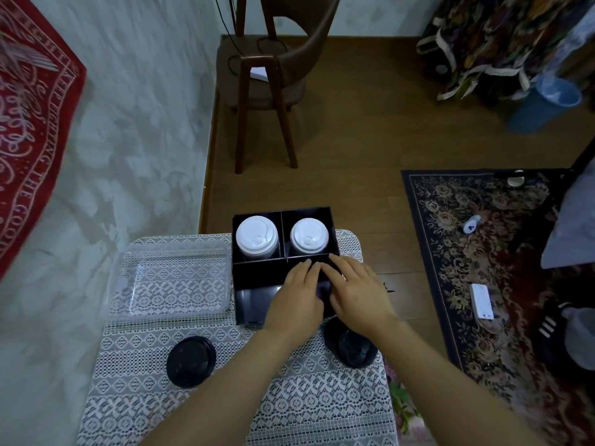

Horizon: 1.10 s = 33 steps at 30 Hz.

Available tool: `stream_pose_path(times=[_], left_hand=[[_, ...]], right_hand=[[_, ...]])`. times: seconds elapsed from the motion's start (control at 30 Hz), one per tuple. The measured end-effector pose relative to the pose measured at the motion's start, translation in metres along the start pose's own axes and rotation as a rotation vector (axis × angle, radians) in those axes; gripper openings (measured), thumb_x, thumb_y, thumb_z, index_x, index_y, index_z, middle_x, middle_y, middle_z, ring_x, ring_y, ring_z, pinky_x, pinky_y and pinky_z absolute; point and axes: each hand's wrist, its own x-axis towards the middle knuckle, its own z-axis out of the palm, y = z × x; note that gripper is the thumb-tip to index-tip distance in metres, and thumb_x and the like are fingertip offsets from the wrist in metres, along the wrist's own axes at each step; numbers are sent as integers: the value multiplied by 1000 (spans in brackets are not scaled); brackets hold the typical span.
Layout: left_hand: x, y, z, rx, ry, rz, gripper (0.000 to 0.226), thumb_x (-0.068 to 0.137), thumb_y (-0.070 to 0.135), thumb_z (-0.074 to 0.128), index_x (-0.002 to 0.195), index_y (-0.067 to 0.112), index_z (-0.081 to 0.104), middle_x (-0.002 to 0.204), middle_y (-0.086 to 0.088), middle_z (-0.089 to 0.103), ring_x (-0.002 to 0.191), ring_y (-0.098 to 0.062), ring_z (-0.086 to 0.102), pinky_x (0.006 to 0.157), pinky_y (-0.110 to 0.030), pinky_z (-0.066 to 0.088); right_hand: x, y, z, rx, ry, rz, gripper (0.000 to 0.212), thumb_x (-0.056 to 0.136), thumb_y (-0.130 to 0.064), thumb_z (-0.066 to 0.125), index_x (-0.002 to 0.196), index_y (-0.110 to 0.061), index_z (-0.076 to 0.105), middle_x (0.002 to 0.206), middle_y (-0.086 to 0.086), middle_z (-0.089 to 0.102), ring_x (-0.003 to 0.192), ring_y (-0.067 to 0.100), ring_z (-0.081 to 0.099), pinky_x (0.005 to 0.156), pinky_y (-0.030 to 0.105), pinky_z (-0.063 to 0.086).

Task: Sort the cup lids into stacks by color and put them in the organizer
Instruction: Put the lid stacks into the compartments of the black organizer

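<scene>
Black organizer [254, 273] stands on the far part of the counter [306, 407], with a left white lid stack [257, 237] and a right white lid stack [309, 235] in its far compartments. Left hand [297, 294] and right hand [357, 291] lie with straight fingers over the near right compartment. One black lid [191, 362] lies near left and more black lids [355, 349] near right.

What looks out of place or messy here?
Nothing is spilled or broken. Only the left black lids and right black lids lie loose on the table, outside the organizer.
</scene>
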Motion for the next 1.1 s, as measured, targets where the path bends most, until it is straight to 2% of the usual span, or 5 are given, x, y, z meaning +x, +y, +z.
stream_pose_path(times=[0.33, 0.57, 0.77, 0.9, 1.1], left_hand=[[-50, 5, 35, -7, -27, 14, 47, 97, 15, 41, 144, 15, 36, 141, 0, 41, 130, -16, 35, 101, -28, 37], [-72, -3, 71, -294, -112, -244, 45, 98, 19, 49, 142, 18, 42, 136, 0, 50, 111, -16, 55, 91, -28, 47], [-64, -16, 103, -503, -149, -444, 43, 101, 15, 43, 144, 13, 38, 130, -4, 52, 68, -3, 54, 51, -8, 41], [-52, -20, 116, -555, -173, -532, 43, 101, 19, 40, 144, 13, 40, 141, -10, 50, 112, -23, 59, 93, -32, 49], [-38, -21, 124, -698, -159, -610, 39, 102, 20, 36, 137, 11, 49, 133, -11, 56, 116, -28, 55, 99, -40, 45]], right_hand=[[-79, -13, 1, 3, -28, 115, 44, 87, -36, 45, 119, -14, 65, 120, 7, 66, 108, 26, 61, 83, 41, 56], [-115, -26, 9, -4, -92, 198, 61, 83, -56, 46, 133, -21, 52, 138, 4, 54, 121, 22, 54, 84, 37, 55], [-127, -28, 26, 39, -65, 239, 57, 88, -51, 40, 137, -21, 47, 142, 8, 49, 131, 25, 40, 75, 41, 60], [-128, -26, 32, 68, -28, 240, 56, 87, -48, 43, 136, -22, 46, 141, 7, 49, 131, 24, 39, 72, 40, 60], [-142, -23, 39, 90, 67, 217, 53, 86, -43, 51, 134, -19, 51, 137, 9, 51, 128, 26, 42, 83, 38, 56]])
